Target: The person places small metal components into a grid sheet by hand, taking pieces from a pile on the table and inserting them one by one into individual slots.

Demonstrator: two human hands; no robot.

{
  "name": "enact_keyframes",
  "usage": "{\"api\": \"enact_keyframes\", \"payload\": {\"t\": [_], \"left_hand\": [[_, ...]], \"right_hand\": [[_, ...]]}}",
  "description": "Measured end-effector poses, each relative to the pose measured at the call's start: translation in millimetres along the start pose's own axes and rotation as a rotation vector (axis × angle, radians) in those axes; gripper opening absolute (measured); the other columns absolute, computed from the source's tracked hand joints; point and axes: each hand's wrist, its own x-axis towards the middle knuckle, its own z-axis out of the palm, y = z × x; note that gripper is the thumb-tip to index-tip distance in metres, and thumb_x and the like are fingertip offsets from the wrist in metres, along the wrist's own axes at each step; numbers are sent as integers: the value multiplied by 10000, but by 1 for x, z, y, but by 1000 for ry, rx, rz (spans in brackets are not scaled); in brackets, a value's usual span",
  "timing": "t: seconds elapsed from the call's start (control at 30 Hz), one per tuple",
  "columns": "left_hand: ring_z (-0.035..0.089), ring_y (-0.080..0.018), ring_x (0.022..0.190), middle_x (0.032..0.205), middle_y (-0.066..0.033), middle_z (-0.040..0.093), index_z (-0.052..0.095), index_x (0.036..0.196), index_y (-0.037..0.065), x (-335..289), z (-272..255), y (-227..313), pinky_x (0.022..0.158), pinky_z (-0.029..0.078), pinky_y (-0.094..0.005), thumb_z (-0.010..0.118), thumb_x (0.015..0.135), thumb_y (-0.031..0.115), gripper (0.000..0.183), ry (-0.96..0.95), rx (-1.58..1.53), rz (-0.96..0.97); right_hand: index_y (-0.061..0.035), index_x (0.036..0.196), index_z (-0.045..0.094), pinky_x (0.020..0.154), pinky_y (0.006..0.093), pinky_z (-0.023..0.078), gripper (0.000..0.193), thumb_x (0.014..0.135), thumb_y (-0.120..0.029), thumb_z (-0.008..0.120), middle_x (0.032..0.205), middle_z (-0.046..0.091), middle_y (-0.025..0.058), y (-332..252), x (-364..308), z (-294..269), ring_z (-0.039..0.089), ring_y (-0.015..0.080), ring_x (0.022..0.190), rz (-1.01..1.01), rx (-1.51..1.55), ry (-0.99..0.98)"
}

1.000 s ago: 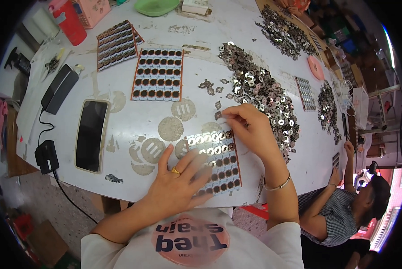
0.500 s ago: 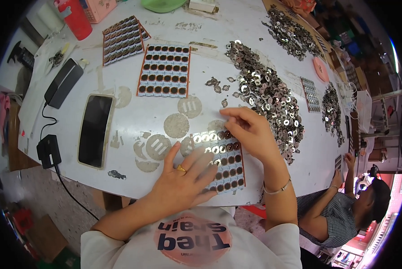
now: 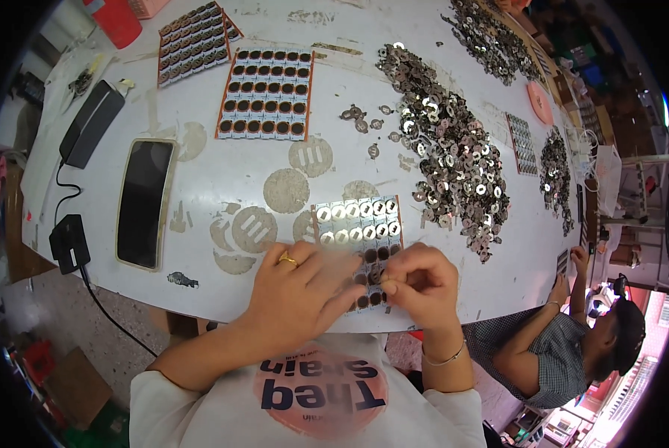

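A flat panel (image 3: 357, 221) with rows of round cells lies before me at the table's near edge. Shiny metal discs (image 3: 338, 235) fill its two far rows; visible cells in the nearer rows are dark. Over its near left part reaches my left hand (image 3: 293, 287), wearing a ring, with fingers stretched out and thumb apart; the fingers are partly blurred and nothing shows in them. My right hand (image 3: 426, 287) is at the panel's near right part, thumb and forefinger pinched together. Whatever small thing they may hold is hidden. A large pile of metal discs (image 3: 454, 149) lies beyond, to the right.
Another panel (image 3: 265, 95) and stacked panels (image 3: 192, 45) lie far left. A phone (image 3: 146, 201), black device (image 3: 92, 123) and corded adapter (image 3: 69, 243) are on the left. More metal pieces (image 3: 491, 37) and a pink dish (image 3: 539, 103) sit far right. A person (image 3: 551, 351) works at right.
My right hand has moved from the panel's far edge to its near right part and pinched. The second row now shows shiny discs throughout. My left hand has shifted slightly; the view has tilted.
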Motion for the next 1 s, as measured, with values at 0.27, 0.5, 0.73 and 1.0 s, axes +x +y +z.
{"api": "enact_keyframes", "payload": {"t": [0.27,0.5,0.73,1.0], "left_hand": [[688,-227,910,995,-81,744,722,1156,47,7,-9,5,792,551,-350,797,912,38,255,-205,-865,-530],[667,-321,1141,1183,-111,708,717,1162,38,-15,-3,-18,933,526,-432,773,926,150,268,-35,-339,-84],[616,-319,1316,1356,-99,667,715,1135,42,-20,1,-13,1020,498,-454,857,834,171,357,-148,-42,140],[616,-313,1317,1376,-90,653,704,1139,56,-24,11,-17,1023,497,-448,854,837,175,358,-105,31,197]], "right_hand": [[-13,1022,743,693,256,509,186,862,76,775,1004,719,83,-2,4,13,662,161,811,-228,-396,120],[-27,1084,777,687,269,519,212,880,27,794,982,699,70,-29,-17,-10,648,139,815,62,-606,-188],[-60,1066,787,695,361,583,273,815,-124,872,986,696,64,-19,-42,-6,676,259,803,-125,-832,-445],[-66,1206,750,777,375,613,361,849,-86,802,1074,705,92,14,-118,12,712,256,957,-98,-1092,-568]]}}
